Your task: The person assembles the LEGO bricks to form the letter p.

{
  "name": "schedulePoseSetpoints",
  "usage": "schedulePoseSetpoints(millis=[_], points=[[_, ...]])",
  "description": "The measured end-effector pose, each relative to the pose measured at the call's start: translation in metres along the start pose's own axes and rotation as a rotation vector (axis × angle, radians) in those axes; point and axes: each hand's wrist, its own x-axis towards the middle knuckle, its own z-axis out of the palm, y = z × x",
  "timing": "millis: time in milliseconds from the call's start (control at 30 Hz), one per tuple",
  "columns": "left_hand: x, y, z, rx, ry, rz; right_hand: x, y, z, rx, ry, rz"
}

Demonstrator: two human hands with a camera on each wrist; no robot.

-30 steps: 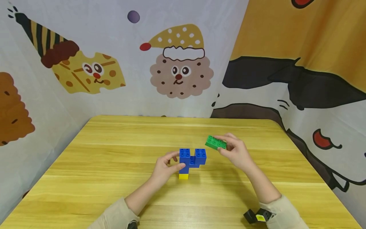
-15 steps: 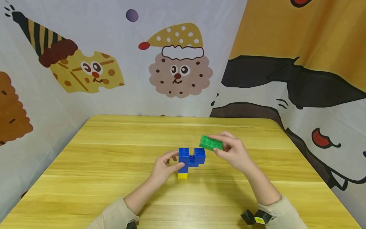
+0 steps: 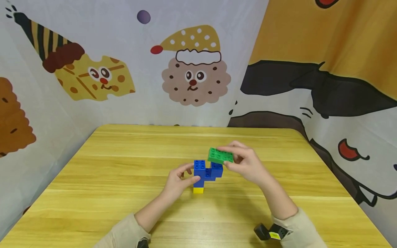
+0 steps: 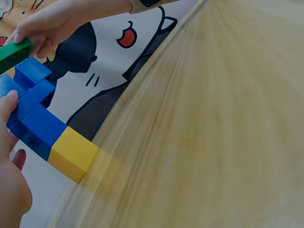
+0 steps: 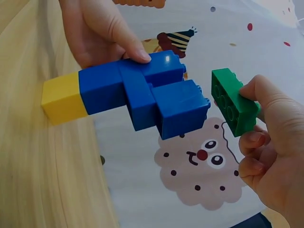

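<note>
A small tower of blue toy bricks [image 3: 199, 172] stands upright on a yellow brick [image 3: 198, 190] at the table's middle. It has two raised blue tops with a lower gap between them. My left hand [image 3: 180, 181] grips the tower's left side, thumb in front. My right hand [image 3: 246, 162] pinches a green brick [image 3: 220, 156], studs up, between thumb and fingers. In the right wrist view the green brick [image 5: 232, 102] is apart from the blue brick [image 5: 183, 109] with the right-hand top, a gap showing between them.
The wooden table [image 3: 139, 155] carries the tower. Behind it hangs a cloth [image 3: 124, 113] printed with cartoon figures. A black device with a yellow label [image 3: 274, 235] is strapped at the right sleeve [image 3: 299, 227].
My right hand has moved left with the green brick, from right of the tower to above its right-hand top. The left hand and the tower hold their place.
</note>
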Motion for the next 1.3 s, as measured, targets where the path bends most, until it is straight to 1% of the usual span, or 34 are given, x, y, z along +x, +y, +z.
schedulePoseSetpoints(millis=[200, 300, 400, 533, 633, 800, 967, 1100, 1300], points=[[0.001, 0.001, 0.000, -0.006, -0.003, -0.011, 0.009, -0.025, 0.003, 0.013, -0.034, -0.066], [0.002, 0.001, 0.000, -0.006, -0.001, -0.022, 0.011, -0.029, 0.004, 0.012, -0.059, -0.061], [0.001, 0.004, 0.001, 0.001, 0.000, -0.031, 0.013, -0.029, 0.004, 0.003, -0.084, -0.037], [-0.003, 0.024, 0.000, 0.010, -0.015, -0.030, 0.016, -0.029, 0.004, 0.014, -0.121, -0.015], [-0.007, 0.036, -0.001, 0.005, -0.022, -0.020, 0.017, -0.030, 0.004, 0.018, -0.145, 0.003], [-0.007, 0.036, -0.001, -0.010, -0.025, -0.010, 0.021, -0.029, 0.005, 0.012, -0.175, 0.020], [-0.007, 0.035, -0.001, -0.015, -0.027, -0.005, 0.024, -0.031, 0.007, 0.021, -0.199, 0.017], [-0.007, 0.035, -0.001, -0.012, -0.028, 0.003, 0.026, -0.031, 0.009, 0.007, -0.218, 0.022], [-0.007, 0.036, -0.002, -0.010, -0.032, 0.008, 0.025, -0.005, 0.014, -0.018, -0.236, 0.042]])
